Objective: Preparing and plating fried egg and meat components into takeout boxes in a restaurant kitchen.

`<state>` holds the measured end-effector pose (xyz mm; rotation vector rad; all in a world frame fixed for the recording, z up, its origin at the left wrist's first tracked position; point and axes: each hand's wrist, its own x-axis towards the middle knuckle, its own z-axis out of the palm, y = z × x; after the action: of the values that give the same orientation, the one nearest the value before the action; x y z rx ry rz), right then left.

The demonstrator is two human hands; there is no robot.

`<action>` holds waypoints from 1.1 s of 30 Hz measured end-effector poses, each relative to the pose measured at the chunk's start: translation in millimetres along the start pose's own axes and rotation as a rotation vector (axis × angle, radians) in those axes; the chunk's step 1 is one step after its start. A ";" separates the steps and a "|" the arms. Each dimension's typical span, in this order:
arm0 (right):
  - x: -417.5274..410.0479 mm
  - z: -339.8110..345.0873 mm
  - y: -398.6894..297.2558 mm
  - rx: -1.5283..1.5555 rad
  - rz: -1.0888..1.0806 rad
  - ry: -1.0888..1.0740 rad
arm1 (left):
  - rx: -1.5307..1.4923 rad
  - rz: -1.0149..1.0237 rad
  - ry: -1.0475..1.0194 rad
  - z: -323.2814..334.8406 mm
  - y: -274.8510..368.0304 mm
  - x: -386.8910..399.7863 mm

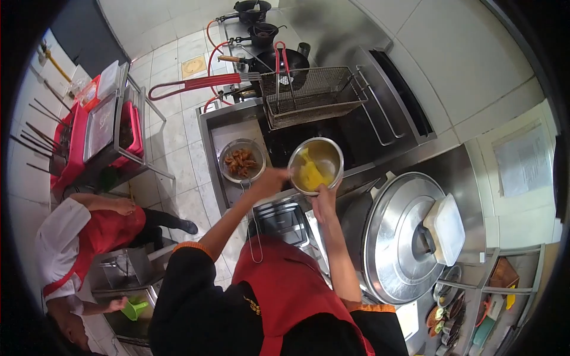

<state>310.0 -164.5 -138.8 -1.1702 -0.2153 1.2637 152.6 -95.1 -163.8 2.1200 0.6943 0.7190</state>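
My right hand (327, 201) grips the lower rim of a metal bowl (337, 156), which is tilted over the black fryer area. Yellow liquid or batter (311, 175) lies along the bowl's left inner side. My left hand (272, 181) is blurred at the bowl's left edge, and I cannot tell whether its fingers hold anything. Just left of that hand, a round wire strainer (221, 164) rests on the fryer's metal ledge, with its long handle pointing towards me. Brown fried pieces (242, 163) lie in the strainer.
A fryer basket (314, 95) with red handles sits across the fryer's far side. Beyond it are a black wok (267, 60) and gas burners (262, 33). A large lidded pot (401, 231) stands at my right. A co-worker (95, 240) in a red apron is at my left.
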 end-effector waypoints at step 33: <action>-12.6 0.9 -10.1 0.059 -0.015 -0.120 | 0.081 -0.190 0.063 -17.8 5.4 2.5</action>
<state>311.0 -172.8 -124.9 -1.0421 -0.2735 1.3197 143.5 -87.6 -149.2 2.0763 0.9591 0.6658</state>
